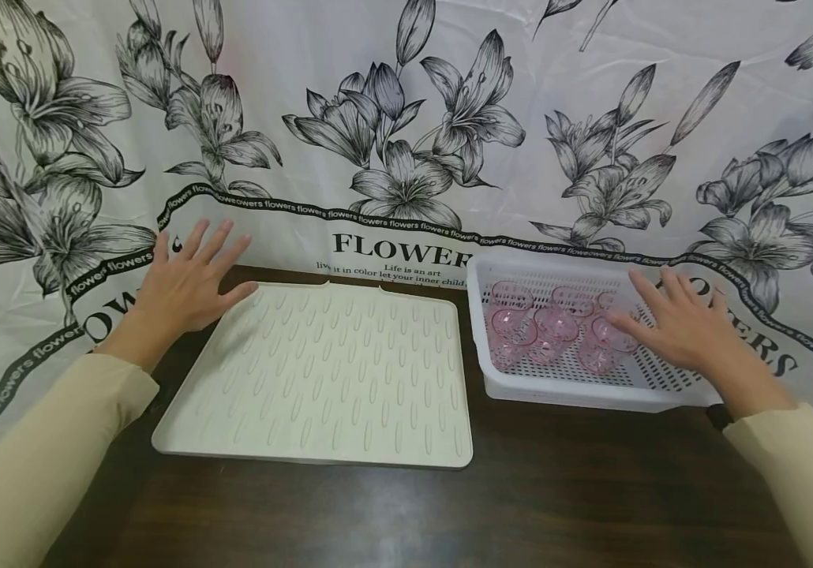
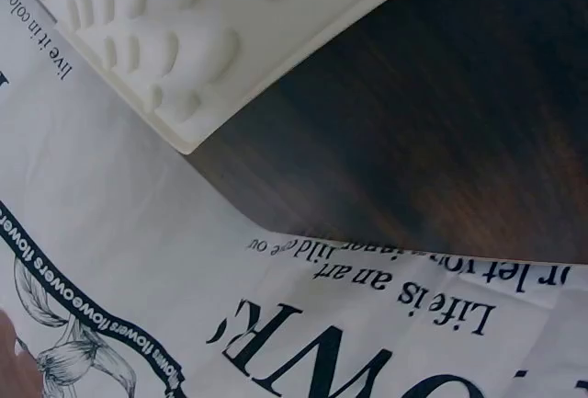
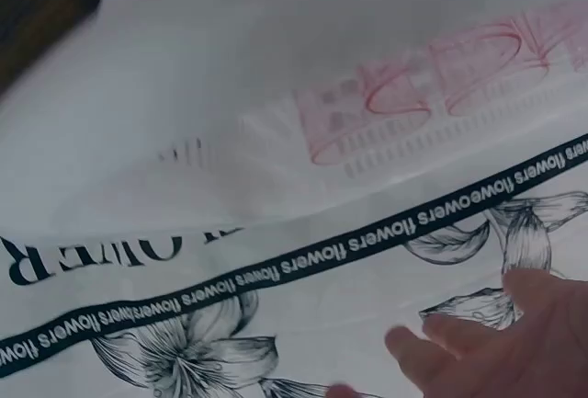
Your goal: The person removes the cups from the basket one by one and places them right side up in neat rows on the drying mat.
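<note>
Fingers spread, my left hand (image 1: 182,288) hovers by the back left corner of a cream ribbed drying mat (image 1: 335,379) and holds nothing. Only a fingertip of it shows at the edge of the left wrist view, where the mat's corner (image 2: 184,122) lies on dark wood. On the other side, my right hand (image 1: 683,323) is held over the right part of a white perforated basket (image 1: 570,392), its fingers extended and nothing in them. Several clear pink glasses (image 1: 556,323) stand grouped inside the basket; the right hand partly overlaps the rightmost ones in the head view.
The dark wooden table (image 1: 406,513) runs along the front. Behind it hangs a white cloth (image 1: 264,229) with black lily prints and lettering, which also folds round both sides. A narrow strip of table separates mat and basket.
</note>
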A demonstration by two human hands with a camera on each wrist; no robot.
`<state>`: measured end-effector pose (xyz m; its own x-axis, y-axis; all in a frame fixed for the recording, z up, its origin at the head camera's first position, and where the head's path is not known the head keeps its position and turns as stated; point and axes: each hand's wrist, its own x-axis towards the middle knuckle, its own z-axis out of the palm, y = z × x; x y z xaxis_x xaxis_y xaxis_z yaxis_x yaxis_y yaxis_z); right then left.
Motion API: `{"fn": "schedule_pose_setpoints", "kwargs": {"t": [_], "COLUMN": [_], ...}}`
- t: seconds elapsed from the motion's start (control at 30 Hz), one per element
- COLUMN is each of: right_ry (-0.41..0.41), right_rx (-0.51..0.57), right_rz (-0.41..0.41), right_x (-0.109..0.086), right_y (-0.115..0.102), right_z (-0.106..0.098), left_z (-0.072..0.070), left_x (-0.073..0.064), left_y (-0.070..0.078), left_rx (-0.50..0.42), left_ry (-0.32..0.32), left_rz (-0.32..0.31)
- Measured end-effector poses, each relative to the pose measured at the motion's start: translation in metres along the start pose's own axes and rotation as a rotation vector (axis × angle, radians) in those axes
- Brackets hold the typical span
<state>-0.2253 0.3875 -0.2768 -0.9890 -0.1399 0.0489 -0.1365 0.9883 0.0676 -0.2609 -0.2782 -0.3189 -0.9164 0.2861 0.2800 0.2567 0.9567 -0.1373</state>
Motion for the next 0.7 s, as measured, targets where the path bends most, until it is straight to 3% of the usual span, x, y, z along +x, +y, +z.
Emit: {"fn": "schedule_pose_setpoints", "kwargs": {"t": [0.2, 0.37, 0.5, 0.7], "right_ry": [-0.143, -0.209, -0.249, -0.254], "right_rx": [0.095, 0.224, 0.256, 0.280], "right_rz": [0.014, 0.007, 0.016, 0.008], "right_x": [-0.002, -0.003, -0.004, -0.004], "right_y": [0.005, 0.005, 0.007, 0.011], "right_z": [0.002, 0.004, 0.006, 0.012], "left_z": [0.006, 0.016, 0.027, 0.036], "left_x": [-0.005, -0.010, -0.015, -0.024], "left_y": [-0.002, -0.001, -0.001, 0.002], "left_rx": [-0.078, -0.152, -0.155, -0.179], "left_ry": [-0.213, -0.352, -0.421, -0.460], "left_rz": [0.028, 0.052, 0.072, 0.105]}}
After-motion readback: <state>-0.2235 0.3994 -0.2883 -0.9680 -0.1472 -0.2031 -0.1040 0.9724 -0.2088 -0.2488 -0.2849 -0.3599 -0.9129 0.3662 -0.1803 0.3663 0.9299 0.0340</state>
